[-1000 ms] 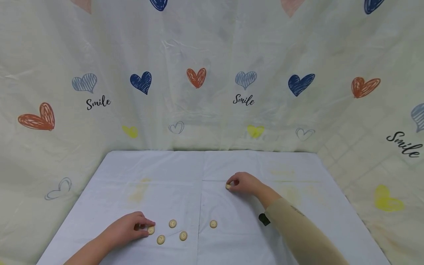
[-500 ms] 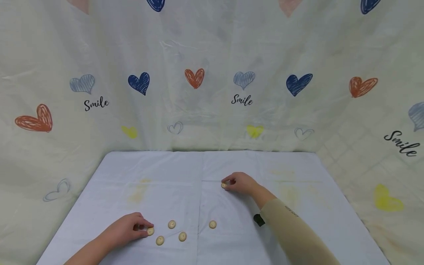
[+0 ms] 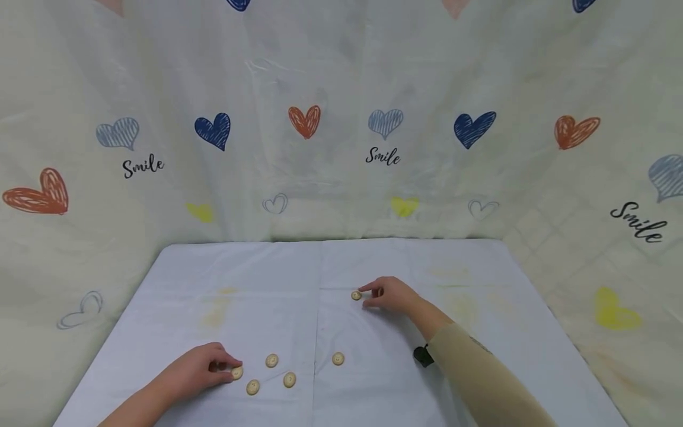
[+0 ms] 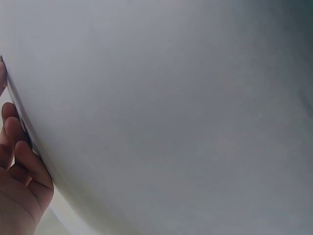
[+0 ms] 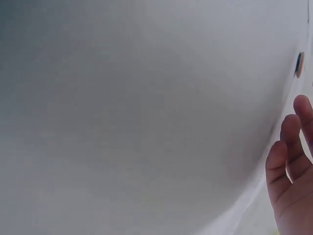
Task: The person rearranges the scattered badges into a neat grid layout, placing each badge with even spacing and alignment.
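Observation:
In the head view, my left hand point(image 3: 200, 370) pinches a round tan button point(image 3: 237, 373) between thumb and forefinger on the white cloth. My right hand point(image 3: 392, 296) is farther back, its thumb and forefinger parted just right of another button point(image 3: 356, 295), which lies flat on the cloth. The right wrist view has that button point(image 5: 300, 65) edge-on, beyond the fingertips point(image 5: 290, 125). Only part of the left hand point(image 4: 22, 181) enters the left wrist view, and its button is hidden there.
Loose buttons point(image 3: 272, 360) lie several together right of the left hand, with a separate button point(image 3: 338, 359) near the middle fold. A small black object point(image 3: 423, 356) shows beside the right sleeve point(image 3: 480, 370). A heart-printed curtain point(image 3: 341, 178) hangs behind the table point(image 3: 267, 267).
My right hand carried its button slightly left, then let go, and its fingers have parted from it. My left hand keeps its pinch. The head view has shifted slightly.

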Tool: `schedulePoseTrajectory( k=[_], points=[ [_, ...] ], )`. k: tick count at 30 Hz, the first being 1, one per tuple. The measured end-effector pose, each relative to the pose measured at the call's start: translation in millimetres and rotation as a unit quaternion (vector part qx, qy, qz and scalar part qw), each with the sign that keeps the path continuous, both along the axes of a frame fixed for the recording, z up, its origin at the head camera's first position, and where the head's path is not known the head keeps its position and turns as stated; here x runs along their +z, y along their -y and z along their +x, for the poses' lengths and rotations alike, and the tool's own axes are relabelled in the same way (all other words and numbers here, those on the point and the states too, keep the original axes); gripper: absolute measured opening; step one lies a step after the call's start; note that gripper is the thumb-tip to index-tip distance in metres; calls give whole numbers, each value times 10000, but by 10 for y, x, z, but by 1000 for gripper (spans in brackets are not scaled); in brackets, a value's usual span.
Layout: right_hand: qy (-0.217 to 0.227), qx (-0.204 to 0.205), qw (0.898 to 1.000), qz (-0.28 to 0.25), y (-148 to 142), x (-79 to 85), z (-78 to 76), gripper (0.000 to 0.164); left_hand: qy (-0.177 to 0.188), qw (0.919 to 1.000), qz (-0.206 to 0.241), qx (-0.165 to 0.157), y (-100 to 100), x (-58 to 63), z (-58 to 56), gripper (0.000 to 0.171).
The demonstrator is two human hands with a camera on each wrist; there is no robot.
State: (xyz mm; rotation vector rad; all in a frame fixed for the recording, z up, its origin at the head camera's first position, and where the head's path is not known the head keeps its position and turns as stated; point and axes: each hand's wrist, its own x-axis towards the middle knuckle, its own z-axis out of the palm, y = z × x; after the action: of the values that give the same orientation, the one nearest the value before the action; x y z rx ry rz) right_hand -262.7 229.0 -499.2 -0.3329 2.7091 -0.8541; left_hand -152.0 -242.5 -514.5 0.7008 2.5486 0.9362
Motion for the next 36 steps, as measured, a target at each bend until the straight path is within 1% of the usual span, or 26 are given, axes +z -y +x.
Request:
schedulePoseTrajectory(
  k=[6, 11, 20, 24, 29, 34, 36],
  points=[
    [-94, 318, 9994, -18, -101, 84, 118, 38, -53, 10000, 31, -18, 0, -2, -5, 28],
    [-164, 462, 9987, -147, -162, 145, 256, 39, -109, 9999, 9, -29, 9, -12, -3, 27],
    [-261, 870, 9950, -420, -177, 207, 429, 41, 2, 10000, -76, -30, 16, -53, -38, 29],
    [-270, 1164, 9920, -410, -123, 195, 472, 41, 11, 10000, -70, -33, 19, -64, -49, 29],
    [-146, 1527, 9877, -314, 10, 165, 529, 38, 10, 10000, 66, -65, 17, -44, -41, 29],
    [-76, 1995, 9796, -245, 177, 131, 603, 35, -23, 9999, 152, -71, 7, -15, -21, 29],
    [-98, 2199, 9754, -136, 249, 101, 630, 33, -32, 9998, 189, -70, 1, -9, -17, 29]
  ],
)
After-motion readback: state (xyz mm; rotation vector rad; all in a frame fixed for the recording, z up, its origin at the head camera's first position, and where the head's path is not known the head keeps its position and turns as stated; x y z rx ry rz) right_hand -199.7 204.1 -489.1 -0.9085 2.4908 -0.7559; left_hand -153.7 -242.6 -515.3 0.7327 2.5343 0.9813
